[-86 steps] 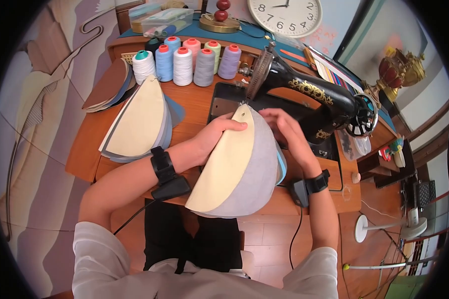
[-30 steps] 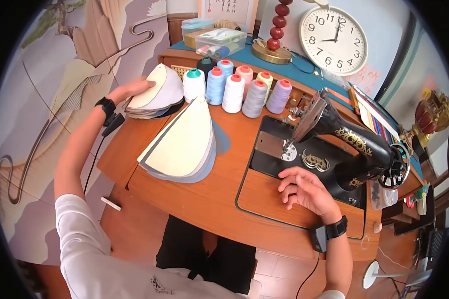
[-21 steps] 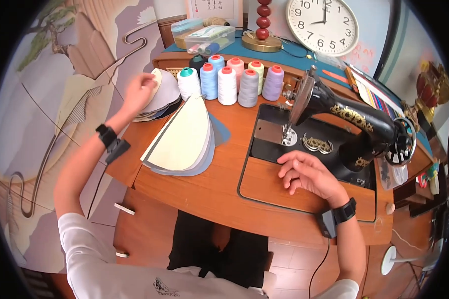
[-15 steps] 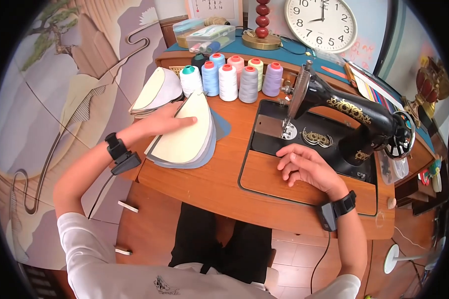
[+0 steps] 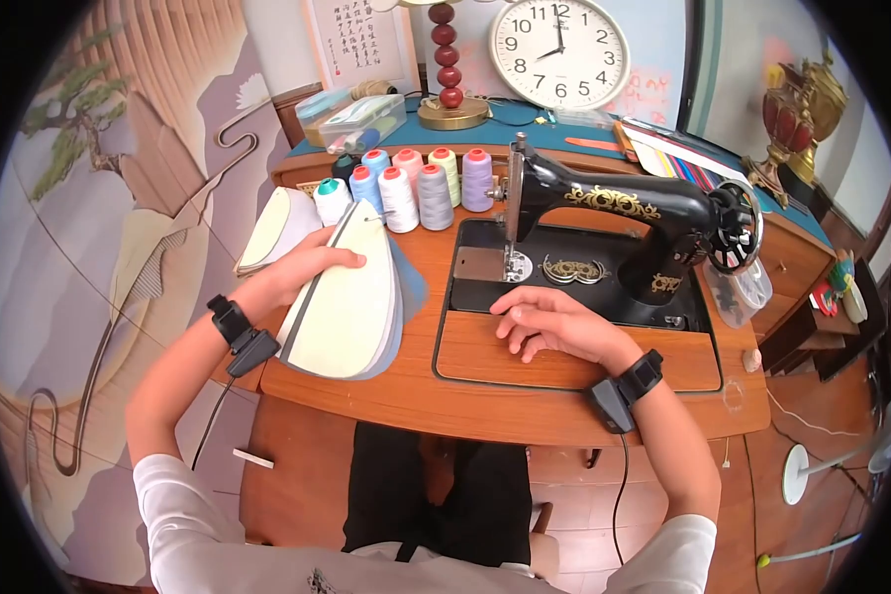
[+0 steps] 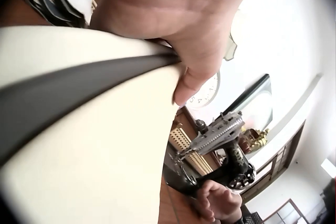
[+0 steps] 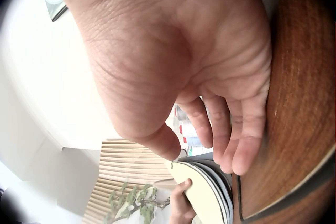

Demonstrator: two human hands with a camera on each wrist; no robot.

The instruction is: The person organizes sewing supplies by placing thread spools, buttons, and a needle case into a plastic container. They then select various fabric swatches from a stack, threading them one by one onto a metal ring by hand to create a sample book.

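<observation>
Panel stack [image 5: 342, 322] | gripped by left hand [image 5: 305, 269] (thumb on top) | right hand [image 5: 569, 330] relaxed, loosely curled, near sewing machine [image 5: 619, 202]

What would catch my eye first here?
Probably the gold-patterned black sewing machine, at right on the wooden table. Next, the round clock beyond it and the colourful thread spools left of the machine. In front, the left hand holds a cream-topped stack of pointed pieces.
</observation>
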